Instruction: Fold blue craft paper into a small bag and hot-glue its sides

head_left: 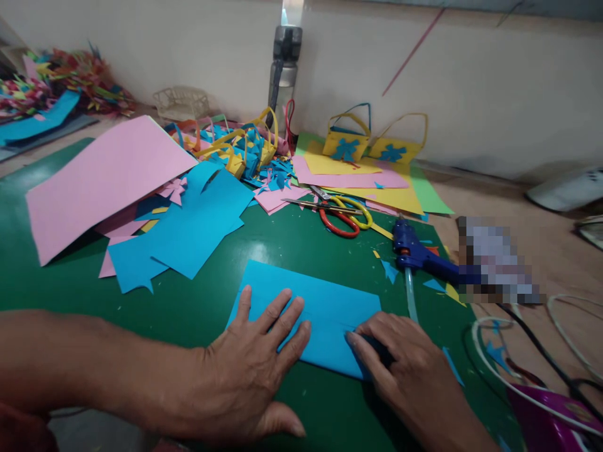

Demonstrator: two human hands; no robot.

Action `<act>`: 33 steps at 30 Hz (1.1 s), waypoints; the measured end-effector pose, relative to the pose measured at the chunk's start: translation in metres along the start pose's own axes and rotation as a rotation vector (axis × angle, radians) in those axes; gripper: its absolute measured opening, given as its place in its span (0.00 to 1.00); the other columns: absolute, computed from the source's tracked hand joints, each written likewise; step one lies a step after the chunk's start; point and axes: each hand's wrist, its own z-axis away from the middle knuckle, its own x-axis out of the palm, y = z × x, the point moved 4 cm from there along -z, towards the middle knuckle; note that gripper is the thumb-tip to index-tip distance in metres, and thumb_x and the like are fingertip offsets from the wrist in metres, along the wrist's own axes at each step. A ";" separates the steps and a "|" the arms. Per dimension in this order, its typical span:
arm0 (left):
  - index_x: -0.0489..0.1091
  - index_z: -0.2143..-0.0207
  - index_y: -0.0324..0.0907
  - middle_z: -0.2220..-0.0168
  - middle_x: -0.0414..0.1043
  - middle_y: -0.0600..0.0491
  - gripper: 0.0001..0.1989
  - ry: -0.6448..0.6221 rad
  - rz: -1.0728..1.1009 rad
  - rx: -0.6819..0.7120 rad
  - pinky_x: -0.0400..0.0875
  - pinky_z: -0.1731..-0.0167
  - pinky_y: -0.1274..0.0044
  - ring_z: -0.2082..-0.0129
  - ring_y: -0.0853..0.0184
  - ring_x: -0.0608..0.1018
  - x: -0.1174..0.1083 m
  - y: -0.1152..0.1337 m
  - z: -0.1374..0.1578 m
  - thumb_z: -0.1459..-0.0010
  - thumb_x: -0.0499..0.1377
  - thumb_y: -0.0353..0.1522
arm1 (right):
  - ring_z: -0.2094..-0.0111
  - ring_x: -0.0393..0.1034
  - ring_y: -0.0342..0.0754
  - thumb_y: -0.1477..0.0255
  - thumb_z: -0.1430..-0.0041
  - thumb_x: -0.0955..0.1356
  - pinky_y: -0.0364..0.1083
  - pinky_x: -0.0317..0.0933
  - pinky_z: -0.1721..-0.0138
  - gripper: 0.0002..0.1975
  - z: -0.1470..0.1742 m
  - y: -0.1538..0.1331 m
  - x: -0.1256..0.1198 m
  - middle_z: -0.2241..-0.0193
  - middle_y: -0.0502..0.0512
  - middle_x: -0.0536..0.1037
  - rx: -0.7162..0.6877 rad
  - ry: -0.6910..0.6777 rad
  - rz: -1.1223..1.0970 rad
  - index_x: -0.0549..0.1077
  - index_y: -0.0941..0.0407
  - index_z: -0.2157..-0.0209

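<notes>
A blue paper sheet (325, 301) lies flat on the green board, its long side running slightly down to the right. My left hand (259, 351) presses on its left part, fingers spread and the thumb off the paper's lower edge. At the right end, my right hand (409, 358) is closed around a dark, pen-like object (380, 350), most of it hidden by the fingers. Its tip is covered by my fingertips, which rest on the paper. Faint lines show on the sheet between the hands.
Beyond the sheet lie scissors (343, 216) with red and yellow handles. A blue glue gun (419, 251) rests at the right, near cables. Pink paper (113, 176) and cut blue paper (188, 226) are at the left. Small yellow paper bags (346, 144) stand by the wall.
</notes>
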 end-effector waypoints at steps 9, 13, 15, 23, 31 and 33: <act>0.47 0.36 0.37 0.37 0.34 0.31 0.48 -0.110 -0.060 -0.024 0.41 0.56 0.33 0.38 0.35 0.41 0.002 0.006 -0.005 0.50 0.51 0.59 | 0.72 0.66 0.47 0.71 0.39 0.61 0.47 0.55 0.67 0.13 0.004 0.002 -0.006 0.75 0.53 0.74 0.199 -0.161 -0.001 0.69 0.55 0.76; 0.47 0.36 0.39 0.36 0.34 0.33 0.48 -0.070 -0.086 -0.027 0.41 0.55 0.34 0.37 0.37 0.41 0.005 0.006 -0.004 0.51 0.52 0.59 | 0.72 0.66 0.47 0.71 0.39 0.61 0.46 0.55 0.68 0.12 0.005 0.004 -0.009 0.75 0.53 0.73 0.226 -0.184 0.002 0.70 0.56 0.76; 0.47 0.36 0.40 0.36 0.34 0.34 0.48 -0.069 -0.109 -0.039 0.41 0.54 0.34 0.37 0.37 0.41 0.005 0.006 -0.004 0.52 0.53 0.58 | 0.72 0.65 0.46 0.71 0.39 0.62 0.46 0.55 0.68 0.12 0.005 0.004 -0.009 0.76 0.52 0.73 0.218 -0.187 0.017 0.70 0.56 0.76; 0.47 0.37 0.38 0.36 0.34 0.33 0.48 -0.132 -0.141 -0.036 0.42 0.54 0.35 0.37 0.38 0.41 0.000 0.008 -0.004 0.51 0.51 0.59 | 0.73 0.65 0.46 0.71 0.39 0.62 0.44 0.54 0.70 0.13 0.008 0.004 -0.004 0.77 0.52 0.72 0.186 -0.128 0.125 0.68 0.56 0.77; 0.45 0.36 0.44 0.36 0.34 0.34 0.48 -0.168 -0.099 -0.049 0.41 0.57 0.33 0.38 0.35 0.40 0.000 0.007 -0.006 0.52 0.53 0.59 | 0.73 0.66 0.47 0.70 0.39 0.63 0.44 0.54 0.71 0.12 0.009 0.004 -0.002 0.76 0.53 0.72 0.195 -0.133 0.158 0.68 0.57 0.76; 0.44 0.36 0.44 0.36 0.34 0.33 0.48 -0.170 -0.095 -0.048 0.41 0.56 0.34 0.38 0.35 0.40 0.000 0.007 -0.005 0.52 0.53 0.59 | 0.73 0.66 0.46 0.70 0.39 0.63 0.44 0.54 0.71 0.12 0.009 0.004 -0.002 0.76 0.53 0.72 0.190 -0.124 0.172 0.68 0.57 0.76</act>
